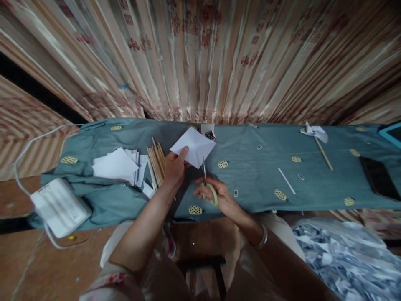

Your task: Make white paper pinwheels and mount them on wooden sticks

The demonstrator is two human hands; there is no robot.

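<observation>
My left hand (175,165) pinches a white square of paper (194,146) by its near corner and holds it up over the teal cloth (250,175). My right hand (216,194) grips scissors (208,184) with pale green handles. Their blades point up and meet the paper's lower edge. A bundle of thin wooden sticks (156,161) lies just left of my left hand. Further left sits a loose stack of white paper squares (117,165).
A white power adapter (58,207) with a cable rests at the cloth's left end. To the right lie a white stick (286,180), a paper-topped wooden stick (319,142) and a dark phone (379,177). Paper scraps (344,259) fill a bag at lower right. A curtain hangs behind.
</observation>
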